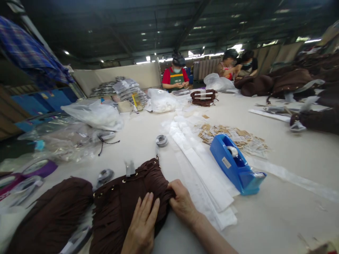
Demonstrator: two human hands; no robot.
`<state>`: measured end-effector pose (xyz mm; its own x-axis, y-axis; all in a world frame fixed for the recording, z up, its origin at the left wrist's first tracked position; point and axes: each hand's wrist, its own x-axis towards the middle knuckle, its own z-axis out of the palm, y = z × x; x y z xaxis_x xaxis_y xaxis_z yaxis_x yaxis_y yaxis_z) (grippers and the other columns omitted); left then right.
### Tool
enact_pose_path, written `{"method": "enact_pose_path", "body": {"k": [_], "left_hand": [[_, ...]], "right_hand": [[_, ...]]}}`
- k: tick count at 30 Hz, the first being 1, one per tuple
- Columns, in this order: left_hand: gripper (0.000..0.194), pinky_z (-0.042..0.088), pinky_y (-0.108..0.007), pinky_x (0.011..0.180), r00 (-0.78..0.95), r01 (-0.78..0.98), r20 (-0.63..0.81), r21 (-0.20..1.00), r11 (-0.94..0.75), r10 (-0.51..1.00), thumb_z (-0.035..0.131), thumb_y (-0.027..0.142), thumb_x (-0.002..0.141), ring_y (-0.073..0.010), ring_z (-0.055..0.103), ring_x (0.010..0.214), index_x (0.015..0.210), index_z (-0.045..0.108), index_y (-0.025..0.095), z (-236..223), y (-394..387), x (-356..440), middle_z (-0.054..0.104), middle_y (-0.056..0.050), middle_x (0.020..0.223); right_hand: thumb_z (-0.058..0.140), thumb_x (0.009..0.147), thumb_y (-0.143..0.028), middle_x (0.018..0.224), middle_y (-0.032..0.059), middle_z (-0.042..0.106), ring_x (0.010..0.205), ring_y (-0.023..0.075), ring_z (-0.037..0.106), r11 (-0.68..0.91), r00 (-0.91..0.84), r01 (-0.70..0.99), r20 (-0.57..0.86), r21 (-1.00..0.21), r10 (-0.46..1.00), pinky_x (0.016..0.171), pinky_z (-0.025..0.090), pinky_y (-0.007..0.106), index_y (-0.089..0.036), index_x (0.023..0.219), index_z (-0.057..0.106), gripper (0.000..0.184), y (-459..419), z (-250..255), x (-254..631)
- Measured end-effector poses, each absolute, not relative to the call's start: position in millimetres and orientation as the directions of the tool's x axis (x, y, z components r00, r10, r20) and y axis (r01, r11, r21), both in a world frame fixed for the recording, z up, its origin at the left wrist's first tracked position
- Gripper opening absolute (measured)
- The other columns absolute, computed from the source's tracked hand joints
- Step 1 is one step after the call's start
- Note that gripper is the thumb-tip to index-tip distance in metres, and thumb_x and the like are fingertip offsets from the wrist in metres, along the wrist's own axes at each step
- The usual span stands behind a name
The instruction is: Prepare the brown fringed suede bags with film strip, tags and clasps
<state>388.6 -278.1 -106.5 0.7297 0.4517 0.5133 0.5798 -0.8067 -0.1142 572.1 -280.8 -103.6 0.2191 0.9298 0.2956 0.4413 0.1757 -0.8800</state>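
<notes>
A dark brown gathered fabric bag [116,201] with gold eyelets along its top edge lies on the table in front of me. My left hand [143,222] rests flat on it, fingers stretched out. At the bag's right edge my right hand [181,203] pinches the fabric between thumb and fingers. A wrapped coil of strap [161,141] lies just beyond the bag's top corner, and another wrapped coil [105,176] sits by its left corner. To the left is a second brown bag [58,208].
Right of my hands lie white paper strips [203,176] and a blue tape dispenser [233,165], with a heap of tan tags [233,135] behind. Plastic bags [92,114] and purple tape rolls [39,167] are at left. Brown bags [288,83] pile at right. Co-workers [176,76] are across the table.
</notes>
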Motion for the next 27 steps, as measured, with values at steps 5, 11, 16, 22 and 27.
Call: {"method": "enact_pose_path", "body": {"k": [5, 11, 16, 22, 27], "left_hand": [[0.069, 0.021, -0.053, 0.108, 0.702, 0.664, 0.478, -0.170, -0.729, 0.528, 0.029, -0.003, 0.074, -0.0261, 0.029, 0.131, 0.140, 0.019, 0.013, -103.7, -290.0, 390.5, 0.038, -0.013, 0.139], [0.063, 0.004, -0.060, 0.105, 0.638, 0.762, 0.487, -0.284, -0.582, 0.597, 0.053, 0.041, 0.076, -0.0361, 0.030, 0.127, 0.136, 0.034, 0.030, -105.7, -297.7, 371.2, 0.047, -0.008, 0.133], [0.072, 0.000, -0.063, 0.102, 0.691, 0.713, 0.500, -0.357, -0.603, 0.522, 0.050, 0.063, 0.073, -0.0414, 0.019, 0.130, 0.134, 0.036, 0.028, -110.0, -294.1, 362.9, 0.051, -0.013, 0.127], [0.070, 0.006, -0.063, 0.103, 0.649, 0.735, 0.615, -0.356, -0.578, 0.447, 0.056, 0.063, 0.071, -0.0411, 0.015, 0.133, 0.131, 0.040, 0.032, -126.9, -289.6, 363.2, 0.057, -0.014, 0.117], [0.069, 0.003, -0.061, 0.105, 0.639, 0.734, 0.634, -0.335, -0.590, 0.435, 0.053, 0.068, 0.070, -0.0393, 0.011, 0.134, 0.128, 0.046, 0.030, -132.0, -287.4, 361.8, 0.057, -0.013, 0.119]], "right_hand": [[0.036, 0.052, -0.007, 0.062, -0.0021, 0.045, 0.062, 0.0143, 0.044, 0.109, 0.214, 0.529, 0.257, -0.842, 0.942, 0.058, 0.037, 0.024, -0.021, 0.064, 0.038, 0.019, -277.3, -122.4, 576.2], [0.036, 0.054, -0.003, 0.082, 0.0060, 0.056, 0.078, 0.0186, 0.054, 0.168, 0.132, 0.703, 0.359, -0.691, 0.924, 0.070, 0.047, 0.031, -0.019, 0.075, 0.052, 0.031, -286.1, -37.6, 576.2], [0.039, 0.085, -0.016, 0.134, 0.0100, 0.045, 0.128, 0.0218, 0.035, 0.508, -0.107, 0.754, 0.687, -0.415, 0.719, 0.105, 0.030, 0.043, -0.016, 0.128, 0.043, 0.043, -278.6, 16.7, 541.0], [0.036, 0.090, -0.044, 0.142, 0.0156, 0.031, 0.134, 0.0291, 0.024, 0.253, -0.232, 0.879, 0.101, -0.405, 0.967, 0.107, 0.023, 0.052, -0.010, 0.134, 0.038, 0.056, -252.0, -84.0, 545.4], [0.030, 0.093, -0.039, 0.143, 0.0140, 0.029, 0.135, 0.0271, 0.020, 0.229, -0.176, 0.875, 0.161, -0.427, 0.971, 0.108, 0.020, 0.052, -0.011, 0.137, 0.033, 0.053, -244.6, -35.6, 549.4]]}}
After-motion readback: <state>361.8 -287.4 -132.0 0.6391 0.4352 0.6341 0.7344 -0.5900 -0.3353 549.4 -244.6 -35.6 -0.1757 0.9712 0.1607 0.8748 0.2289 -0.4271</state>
